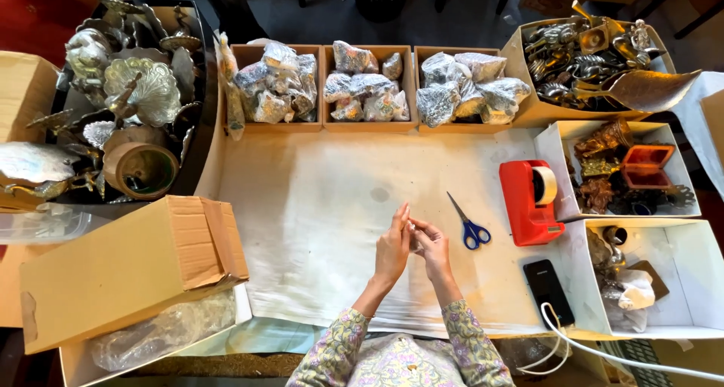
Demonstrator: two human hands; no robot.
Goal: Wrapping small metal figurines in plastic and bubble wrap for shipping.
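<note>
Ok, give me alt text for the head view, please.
Left hand and right hand meet over a white cloth, pinching something small I cannot identify. Blue-handled scissors and a red tape dispenser lie to their right.

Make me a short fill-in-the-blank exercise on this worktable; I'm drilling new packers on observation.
1. The scissors have ____ handles.
2. The tape dispenser is coloured ____.
3. Along the far edge stand ____ wooden boxes of wrapped bundles.
4. The phone lies nearer the ____ hand than the left hand.

Answers: blue; red; three; right
</note>
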